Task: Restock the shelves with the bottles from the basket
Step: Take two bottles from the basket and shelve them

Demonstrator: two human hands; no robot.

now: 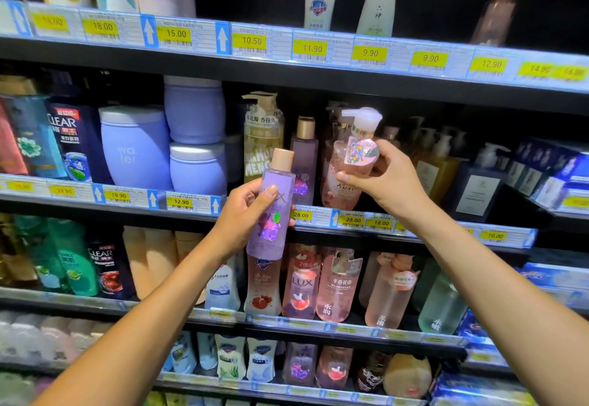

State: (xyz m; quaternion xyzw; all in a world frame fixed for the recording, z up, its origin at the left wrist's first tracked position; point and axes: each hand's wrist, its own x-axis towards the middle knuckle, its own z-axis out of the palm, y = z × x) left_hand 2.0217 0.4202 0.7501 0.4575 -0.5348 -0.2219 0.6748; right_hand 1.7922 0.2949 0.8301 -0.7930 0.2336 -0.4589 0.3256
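Note:
My left hand (247, 211) grips a tall purple bottle (273, 211) with a peach cap, held upright in front of the edge of the middle shelf (318, 216). My right hand (387, 176) is closed around a pink pump bottle (357, 157) with a clear pump head, tilted slightly, at the front of that shelf. A matching purple bottle (304, 160) stands on the shelf just behind the held one. Another pink bottle stands behind the pump bottle. The basket is out of view.
Lilac jars (137, 147) and dark shampoo bottles (68, 141) fill the shelf's left side. Amber pump bottles (439, 163) and blue boxes (548, 166) stand to the right. Pink bottles (338, 284) crowd the shelf below. The top shelf (318, 48) holds few bottles.

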